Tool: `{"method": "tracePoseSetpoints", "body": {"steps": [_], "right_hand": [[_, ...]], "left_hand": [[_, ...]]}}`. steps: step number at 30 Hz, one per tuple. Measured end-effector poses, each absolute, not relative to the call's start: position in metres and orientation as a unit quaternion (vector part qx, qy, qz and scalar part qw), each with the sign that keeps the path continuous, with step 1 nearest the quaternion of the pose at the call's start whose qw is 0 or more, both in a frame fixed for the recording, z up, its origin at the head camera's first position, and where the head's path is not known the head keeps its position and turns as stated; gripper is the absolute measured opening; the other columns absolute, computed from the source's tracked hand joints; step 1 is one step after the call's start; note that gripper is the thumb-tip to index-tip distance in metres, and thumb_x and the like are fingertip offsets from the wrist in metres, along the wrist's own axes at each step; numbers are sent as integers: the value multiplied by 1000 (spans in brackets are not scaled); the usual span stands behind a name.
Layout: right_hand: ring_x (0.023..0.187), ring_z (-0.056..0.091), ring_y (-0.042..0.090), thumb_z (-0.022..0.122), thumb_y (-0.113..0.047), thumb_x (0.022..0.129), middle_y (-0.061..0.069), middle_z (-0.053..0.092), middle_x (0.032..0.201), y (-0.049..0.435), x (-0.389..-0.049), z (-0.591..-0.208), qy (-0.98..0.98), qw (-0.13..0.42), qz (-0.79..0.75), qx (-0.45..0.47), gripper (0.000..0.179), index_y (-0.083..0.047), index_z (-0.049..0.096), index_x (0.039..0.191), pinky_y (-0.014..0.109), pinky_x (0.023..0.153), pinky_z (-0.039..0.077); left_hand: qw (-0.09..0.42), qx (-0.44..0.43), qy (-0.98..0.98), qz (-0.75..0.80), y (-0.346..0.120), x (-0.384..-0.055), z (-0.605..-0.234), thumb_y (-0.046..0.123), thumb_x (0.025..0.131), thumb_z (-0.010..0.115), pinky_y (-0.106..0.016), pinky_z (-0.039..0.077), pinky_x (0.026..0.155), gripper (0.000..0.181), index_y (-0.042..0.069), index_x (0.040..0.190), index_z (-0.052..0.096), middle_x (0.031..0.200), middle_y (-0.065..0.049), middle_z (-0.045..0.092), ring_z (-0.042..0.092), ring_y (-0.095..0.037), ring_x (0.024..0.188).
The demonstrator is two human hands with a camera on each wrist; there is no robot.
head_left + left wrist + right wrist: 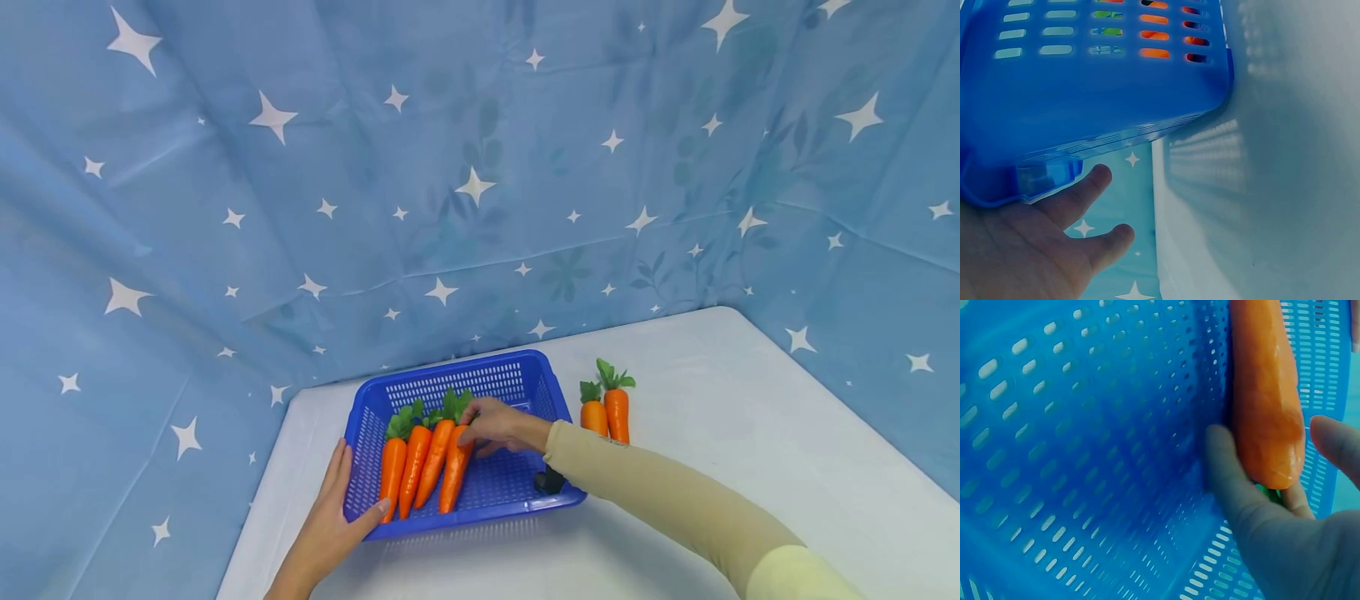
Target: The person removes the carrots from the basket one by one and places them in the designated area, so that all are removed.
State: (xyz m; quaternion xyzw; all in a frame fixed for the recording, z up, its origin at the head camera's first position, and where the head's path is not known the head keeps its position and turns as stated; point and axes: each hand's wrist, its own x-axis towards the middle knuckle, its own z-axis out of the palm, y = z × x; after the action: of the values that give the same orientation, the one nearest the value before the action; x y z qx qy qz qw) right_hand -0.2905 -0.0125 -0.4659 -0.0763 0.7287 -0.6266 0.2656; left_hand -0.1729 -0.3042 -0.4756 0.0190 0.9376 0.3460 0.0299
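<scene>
A blue perforated plastic basket [502, 496] stands on the white table, with several orange carrots [414, 471] side by side in its left half, leafy tops toward the back. My left hand [330, 508] holds the basket's front left corner, thumb over the rim and fingers along the outer side; the left wrist view shows two fingers stretched past it. My right hand [495, 423] is inside, around the top of the rightmost carrot [453, 479]. In the right wrist view this carrot [1267, 400] lies between spread thumb and fingers, with a slight gap at the thumb.
Two more carrots [617, 412] lie on the table [697, 392] right of the basket, partly hidden by my right sleeve. A small black object [550, 481] shows below my right forearm. A blue curtain [480, 167] with white stars surrounds the table.
</scene>
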Motion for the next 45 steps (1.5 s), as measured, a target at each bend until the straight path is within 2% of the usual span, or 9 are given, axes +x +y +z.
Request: {"method": "tracePoseSetpoints", "body": {"steps": [7,17,23,31,34,40,45], "right_hand": [[84,69,31,77,10,86,20,66,105,-19,-290,-468,703,283,-648,-72,35,2,59,115,58,86,62],[84,70,32,78,7,88,20,66,102,-24,-291,-473,692,288,-658,-71,40,3,55,120,59,85,62],[87,72,33,77,7,90,22,65,108,-26,-291,-472,688,277,-668,-59,35,2,56,117,60,86,62],[81,74,32,76,6,91,22,69,105,-23,-291,-474,696,259,-668,-54,28,2,60,113,58,84,63],[80,74,30,76,4,91,21,70,106,-22,-292,-473,700,259,-664,-54,31,4,62,118,57,84,63],[87,75,32,75,1,92,20,71,113,-20,-294,-470,702,262,-660,-58,51,10,60,139,54,85,63],[86,75,30,75,-1,92,19,72,113,-19,-294,-467,702,259,-661,-60,55,8,59,144,51,83,64]], "left_hand": [[23,20,939,344,-305,-171,-476,57,96,70,-73,18,118,114,-1,170,5,179,-19,-5,9,-53,159],[17,31,938,344,-304,-170,-475,54,96,71,-75,20,117,113,-2,170,6,178,-20,-4,9,-55,159],[8,35,936,350,-305,-170,-476,54,97,71,-74,19,117,112,-2,170,7,179,-18,-5,9,-54,159],[8,35,934,355,-304,-171,-477,54,97,71,-74,17,118,113,-2,170,6,179,-17,-5,8,-53,159],[13,31,934,355,-304,-171,-477,55,97,70,-74,17,118,113,-1,170,5,179,-17,-5,8,-53,160],[24,23,938,346,-304,-172,-476,57,96,70,-73,18,118,114,1,171,4,179,-17,-6,6,-52,160],[23,24,938,345,-303,-171,-474,57,96,70,-74,19,117,114,1,171,5,179,-18,-5,7,-53,160]]}}
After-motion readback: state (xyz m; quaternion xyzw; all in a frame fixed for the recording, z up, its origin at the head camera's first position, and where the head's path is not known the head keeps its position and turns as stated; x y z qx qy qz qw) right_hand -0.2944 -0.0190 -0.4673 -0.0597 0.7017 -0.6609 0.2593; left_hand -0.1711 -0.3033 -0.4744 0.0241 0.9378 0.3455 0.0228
